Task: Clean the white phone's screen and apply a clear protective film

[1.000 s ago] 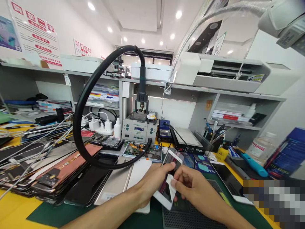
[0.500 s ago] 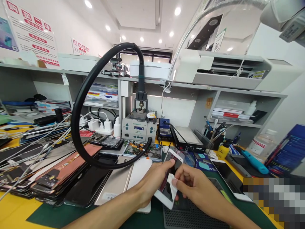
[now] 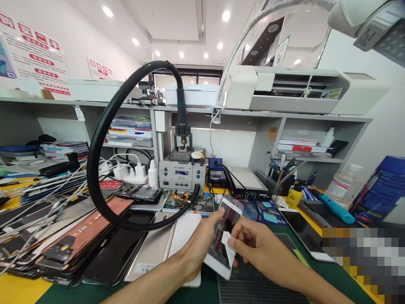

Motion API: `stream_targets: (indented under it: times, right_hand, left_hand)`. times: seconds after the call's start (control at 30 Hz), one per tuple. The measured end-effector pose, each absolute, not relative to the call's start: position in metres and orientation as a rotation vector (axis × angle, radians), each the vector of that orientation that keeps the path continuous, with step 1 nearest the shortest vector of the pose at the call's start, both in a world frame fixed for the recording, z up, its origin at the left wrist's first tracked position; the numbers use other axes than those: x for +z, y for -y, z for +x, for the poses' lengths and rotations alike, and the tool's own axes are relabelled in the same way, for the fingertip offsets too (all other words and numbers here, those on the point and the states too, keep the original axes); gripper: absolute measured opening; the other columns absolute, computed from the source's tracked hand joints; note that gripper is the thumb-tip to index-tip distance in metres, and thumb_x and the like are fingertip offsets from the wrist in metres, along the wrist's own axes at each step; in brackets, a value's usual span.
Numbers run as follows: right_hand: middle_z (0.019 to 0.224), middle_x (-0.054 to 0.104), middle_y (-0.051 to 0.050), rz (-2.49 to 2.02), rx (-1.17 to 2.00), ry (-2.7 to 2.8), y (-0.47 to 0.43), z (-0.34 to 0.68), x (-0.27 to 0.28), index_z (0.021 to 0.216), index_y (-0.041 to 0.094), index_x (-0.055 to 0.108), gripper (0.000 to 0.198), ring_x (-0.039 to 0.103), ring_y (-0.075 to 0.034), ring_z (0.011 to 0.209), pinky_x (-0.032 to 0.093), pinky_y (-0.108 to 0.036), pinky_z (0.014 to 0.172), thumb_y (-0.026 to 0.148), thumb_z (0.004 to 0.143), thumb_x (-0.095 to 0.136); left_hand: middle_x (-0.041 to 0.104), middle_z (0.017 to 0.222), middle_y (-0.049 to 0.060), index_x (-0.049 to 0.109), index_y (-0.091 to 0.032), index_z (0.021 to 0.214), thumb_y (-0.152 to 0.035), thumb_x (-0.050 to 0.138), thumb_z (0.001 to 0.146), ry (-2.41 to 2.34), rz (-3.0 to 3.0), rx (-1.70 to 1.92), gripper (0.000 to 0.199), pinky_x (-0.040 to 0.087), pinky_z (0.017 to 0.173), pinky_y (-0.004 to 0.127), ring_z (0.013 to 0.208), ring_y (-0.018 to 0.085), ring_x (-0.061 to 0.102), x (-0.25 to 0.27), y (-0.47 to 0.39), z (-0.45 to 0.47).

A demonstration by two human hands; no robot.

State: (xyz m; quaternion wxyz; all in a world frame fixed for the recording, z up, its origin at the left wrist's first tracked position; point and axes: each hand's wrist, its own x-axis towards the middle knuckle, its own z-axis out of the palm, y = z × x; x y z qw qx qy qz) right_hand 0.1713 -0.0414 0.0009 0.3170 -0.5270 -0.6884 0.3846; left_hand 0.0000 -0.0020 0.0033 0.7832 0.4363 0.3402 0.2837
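Observation:
A white-framed smartphone point(image 3: 218, 265) with a dark, reflective screen is tilted up in front of me. My left hand point(image 3: 202, 236) grips it along the left side, thumb on the upper left edge. Between the thumb and fingers of my right hand point(image 3: 253, 242) is a small white wipe point(image 3: 228, 247), which lies against the lower right of the screen. Whether it is tissue or cloth I cannot tell. Below both hands sits a dark ribbed mat point(image 3: 265, 287). The fingers behind the phone are mostly hidden.
Stacks of phone parts point(image 3: 104, 249) fill the left side. A hot-air station point(image 3: 182, 174) with a looping black hose point(image 3: 91, 169) stands behind. Another white phone point(image 3: 305, 234) lies at right, near a blue-handled tool point(image 3: 337, 209) and a plastic bottle point(image 3: 343, 185). A lamp point(image 3: 373, 29) hangs upper right.
The camera view has shifted slightly, so the background sits further left. Both hands keep their hold on the phone and wipe, with little visible movement.

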Motion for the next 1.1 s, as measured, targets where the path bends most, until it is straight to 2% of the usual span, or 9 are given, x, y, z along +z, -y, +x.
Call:
stream_targets:
  times: [0.17,0.43,0.77,1.1]
  right_hand:
    - [0.069,0.061,0.004,-1.34,1.044,1.752,0.042,0.169,0.002,0.086,0.021,0.058,0.019,0.07,-0.017,0.064,0.043,-0.024,0.056,0.038,0.097,0.058]
    - [0.065,0.058,0.004,-1.34,0.888,1.621,0.033,0.176,0.002,0.084,0.021,0.059,0.019,0.061,-0.013,0.058,0.044,-0.023,0.053,0.037,0.093,0.061]
    - [0.062,0.053,0.006,-1.317,0.837,1.521,0.016,0.19,-0.006,0.086,0.02,0.056,0.032,0.053,-0.011,0.05,0.043,-0.022,0.043,0.051,0.091,0.063]
    - [0.059,0.054,0.006,-1.307,0.825,1.513,0.015,0.195,-0.001,0.085,0.019,0.057,0.033,0.052,-0.01,0.049,0.042,-0.021,0.043,0.051,0.089,0.064]
  left_hand:
    - [0.069,0.065,0.007,0.07,-0.014,0.091,-0.066,0.043,0.091,-0.736,0.928,0.617,0.059,0.05,0.053,0.029,0.048,0.018,0.061,0.004,0.003,0.001]
    - [0.072,0.078,0.012,0.07,-0.012,0.092,-0.071,0.052,0.083,-0.774,0.948,0.605,0.062,0.053,0.058,0.033,0.058,0.023,0.069,0.0,0.003,0.002]
    - [0.071,0.074,0.012,0.067,-0.012,0.092,-0.078,0.04,0.086,-0.809,0.956,0.58,0.071,0.052,0.058,0.033,0.056,0.024,0.068,0.005,0.006,0.003]
    - [0.071,0.072,0.013,0.066,-0.011,0.091,-0.076,0.043,0.085,-0.812,0.946,0.601,0.07,0.051,0.057,0.033,0.051,0.022,0.065,0.004,0.009,0.006]
